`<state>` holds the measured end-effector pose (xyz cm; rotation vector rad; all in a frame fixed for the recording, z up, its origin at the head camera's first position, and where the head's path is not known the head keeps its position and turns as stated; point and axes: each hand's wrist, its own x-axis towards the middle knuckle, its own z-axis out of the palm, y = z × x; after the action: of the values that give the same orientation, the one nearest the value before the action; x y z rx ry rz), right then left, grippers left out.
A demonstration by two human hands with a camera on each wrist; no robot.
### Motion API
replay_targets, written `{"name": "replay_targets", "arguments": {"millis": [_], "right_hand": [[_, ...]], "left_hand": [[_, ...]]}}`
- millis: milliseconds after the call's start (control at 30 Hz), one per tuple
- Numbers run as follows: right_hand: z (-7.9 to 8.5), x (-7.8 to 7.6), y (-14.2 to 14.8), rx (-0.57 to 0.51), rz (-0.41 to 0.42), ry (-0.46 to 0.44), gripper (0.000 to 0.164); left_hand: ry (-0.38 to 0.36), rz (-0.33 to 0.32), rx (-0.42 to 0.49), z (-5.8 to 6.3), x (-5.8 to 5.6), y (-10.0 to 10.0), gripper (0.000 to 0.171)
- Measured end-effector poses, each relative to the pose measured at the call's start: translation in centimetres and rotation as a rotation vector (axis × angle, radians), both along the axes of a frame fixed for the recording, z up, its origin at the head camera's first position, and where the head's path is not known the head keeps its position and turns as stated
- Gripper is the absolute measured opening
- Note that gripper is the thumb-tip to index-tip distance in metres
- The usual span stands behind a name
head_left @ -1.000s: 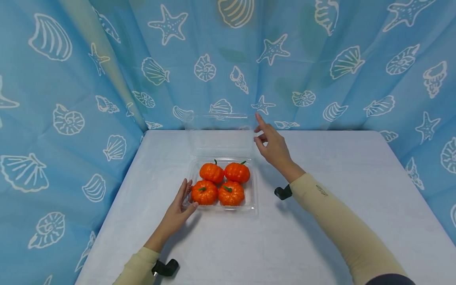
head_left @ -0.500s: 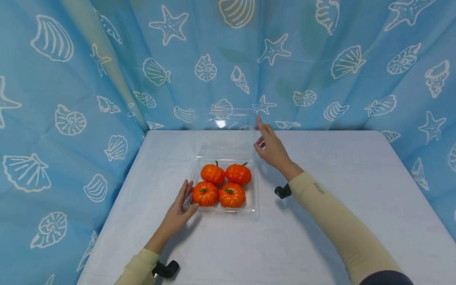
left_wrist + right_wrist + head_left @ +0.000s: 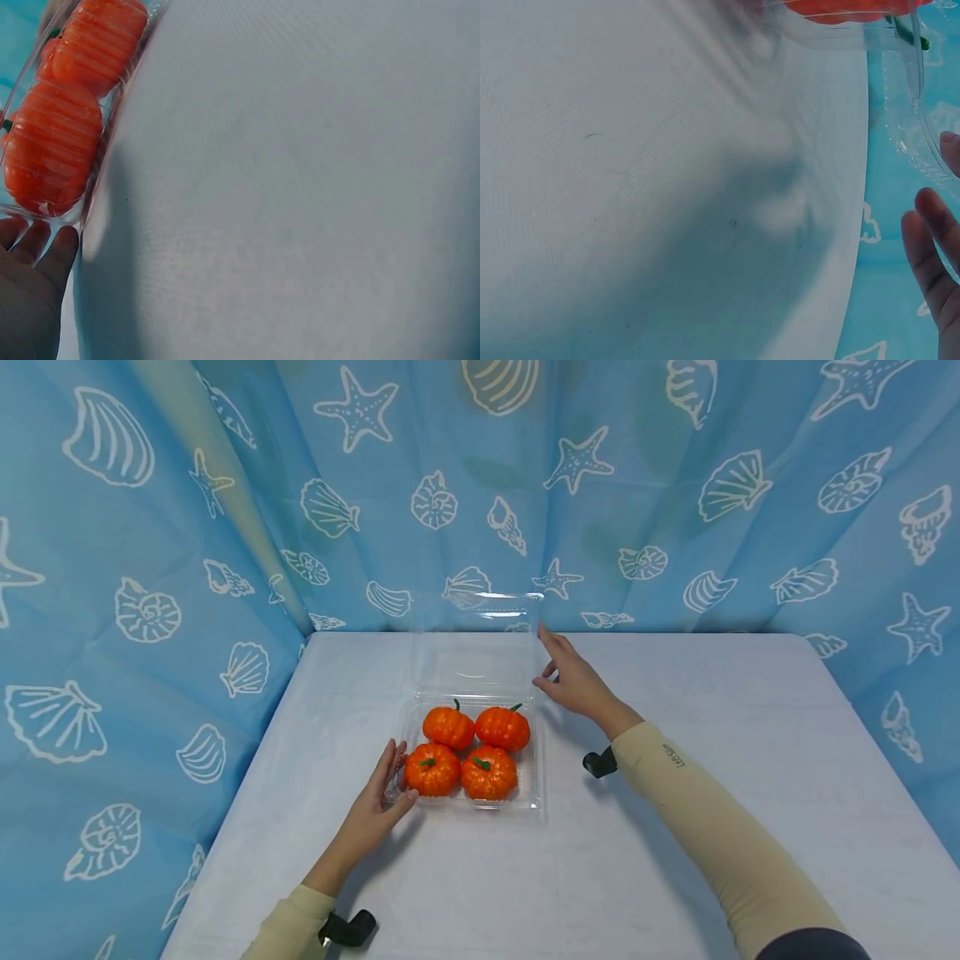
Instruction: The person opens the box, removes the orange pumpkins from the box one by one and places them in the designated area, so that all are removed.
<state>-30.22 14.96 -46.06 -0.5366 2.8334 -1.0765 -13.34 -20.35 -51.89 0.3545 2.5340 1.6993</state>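
Note:
A clear plastic clamshell box [image 3: 534,777] lies on the table, its lid [image 3: 472,664] raised at the back. Inside sit several small orange pumpkins [image 3: 488,772] with green stems. My left hand [image 3: 372,810] rests against the box's left side, thumb at the front left corner. In the left wrist view, its straight fingers [image 3: 56,259] touch the box's end wall beside the pumpkins [image 3: 56,142]. By the lid's right edge is my right hand [image 3: 576,677], fingers extended forward. The right wrist view shows its fingers [image 3: 926,255] and thumb apart, near the clear lid [image 3: 922,142]; contact is unclear.
A white cloth [image 3: 675,693] covers the table. Behind and at the sides hangs a blue curtain [image 3: 585,527] with shells and starfish, close to the raised lid. Black wrist cameras [image 3: 348,928] are worn on both forearms.
My right hand has slid down slightly along the lid's right edge. The lid's top edge rose a little, then dipped slightly. My left hand stays at the box's left side.

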Motion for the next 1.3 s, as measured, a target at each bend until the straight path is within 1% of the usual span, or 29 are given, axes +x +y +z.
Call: {"name": "replay_targets", "arguments": {"millis": [233, 367, 500, 667, 867, 1100, 1300], "right_hand": [[-0.7, -0.1, 0.4, 0.065, 0.036, -0.029, 0.078], [-1.2, -0.1, 0.4, 0.11, 0.024, -0.058, 0.072], [-1.6, -0.2, 0.3, 0.149, 0.021, -0.068, 0.065], [-1.8, -0.1, 0.3, 0.141, 0.016, -0.071, 0.059], [-2.1, -0.3, 0.3, 0.135, 0.016, -0.096, 0.052], [-2.4, -0.4, 0.3, 0.123, 0.012, -0.11, 0.049], [-2.3, -0.3, 0.3, 0.112, 0.005, -0.121, 0.049]], "left_hand": [[0.001, 0.002, -0.003, 0.0, 0.2, 0.0, 0.088], [0.007, 0.004, 0.004, -0.2, 0.1, -0.1, 0.087], [0.01, 0.003, 0.006, -0.3, 0.2, -0.1, 0.086], [0.003, 0.004, 0.0, -0.3, 0.2, -0.1, 0.086], [-0.004, 0.007, -0.004, -0.3, 0.2, -0.1, 0.086], [0.004, 0.014, -0.031, -0.4, 0.2, -0.1, 0.086], [-0.011, 0.016, -0.03, -0.2, 0.3, 0.0, 0.087]]}}
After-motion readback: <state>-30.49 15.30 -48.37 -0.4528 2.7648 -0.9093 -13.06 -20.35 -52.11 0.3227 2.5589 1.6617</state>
